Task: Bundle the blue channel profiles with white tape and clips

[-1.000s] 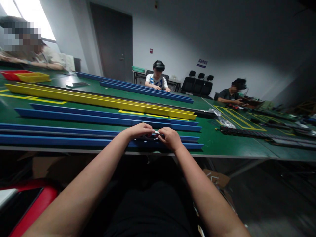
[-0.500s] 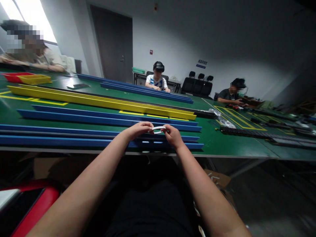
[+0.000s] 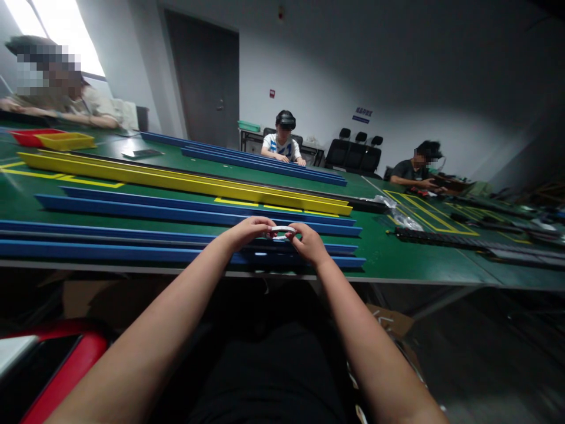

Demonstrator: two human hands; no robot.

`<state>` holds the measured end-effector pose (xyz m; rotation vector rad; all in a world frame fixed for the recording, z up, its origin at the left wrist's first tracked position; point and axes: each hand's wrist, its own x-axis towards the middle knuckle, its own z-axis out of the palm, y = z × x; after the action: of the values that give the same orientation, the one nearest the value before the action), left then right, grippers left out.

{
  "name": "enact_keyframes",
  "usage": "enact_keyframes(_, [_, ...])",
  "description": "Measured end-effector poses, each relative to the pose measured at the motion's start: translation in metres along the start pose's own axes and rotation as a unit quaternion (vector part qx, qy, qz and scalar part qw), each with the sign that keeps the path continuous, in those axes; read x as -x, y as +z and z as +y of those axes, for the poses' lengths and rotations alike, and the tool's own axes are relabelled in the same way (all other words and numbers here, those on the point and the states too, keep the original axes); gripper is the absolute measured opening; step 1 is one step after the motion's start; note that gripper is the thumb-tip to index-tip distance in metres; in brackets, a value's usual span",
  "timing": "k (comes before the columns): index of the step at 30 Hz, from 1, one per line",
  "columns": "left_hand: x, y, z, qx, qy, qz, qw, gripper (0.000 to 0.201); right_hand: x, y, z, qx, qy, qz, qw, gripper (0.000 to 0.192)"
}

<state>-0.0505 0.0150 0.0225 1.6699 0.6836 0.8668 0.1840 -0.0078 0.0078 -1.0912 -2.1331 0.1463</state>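
Observation:
A thin white ring [image 3: 283, 228], perhaps a roll of narrow tape, is held up between my two hands. My left hand [image 3: 251, 231] is closed on its left side with the fingertips. On the ring's right side, my right hand [image 3: 308, 240] pinches it between thumb and fingers. Both hands are above the blue channel strips [image 3: 168, 254] nearest the table's front edge. Fingertips partly cover the ring's ends, and its exact kind is hard to make out.
Further blue strips [image 3: 132, 205] and a long yellow channel [image 3: 185, 184] cross the green table [image 3: 379, 253]. Red [image 3: 35, 136] and yellow trays [image 3: 68, 141] stand far left. Black strips [image 3: 441, 238] lie at right. Several other people sit around the table.
The ring has tilted slightly between my fingers, and both hands have barely moved. The whole view has shifted a few pixels.

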Motion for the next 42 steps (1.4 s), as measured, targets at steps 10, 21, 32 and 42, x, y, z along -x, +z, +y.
enact_keyframes(10, [-0.0033, 0.0002, -0.0029, -0.072, -0.009, 0.001, 0.997, 0.031, 0.0029, -0.0008, -0.0020, 0.027, 0.009, 0.019, 0.999, 0.020])
enact_keyframes(21, [-0.0002, 0.0011, 0.0039, -0.056, -0.016, -0.016, 0.998, 0.029, 0.0035, -0.0015, -0.0029, 0.030, 0.007, 0.016, 0.999, 0.020])
enact_keyframes(32, [-0.0021, 0.0036, 0.0016, -0.061, -0.016, -0.014, 0.998, 0.033, 0.0028, -0.0009, -0.0046, 0.028, 0.019, 0.002, 0.999, 0.022])
enact_keyframes(42, [-0.0003, 0.0012, 0.0031, -0.035, -0.020, -0.038, 0.998, 0.026, 0.0029, -0.0011, -0.0037, 0.030, 0.056, 0.004, 0.998, 0.021])
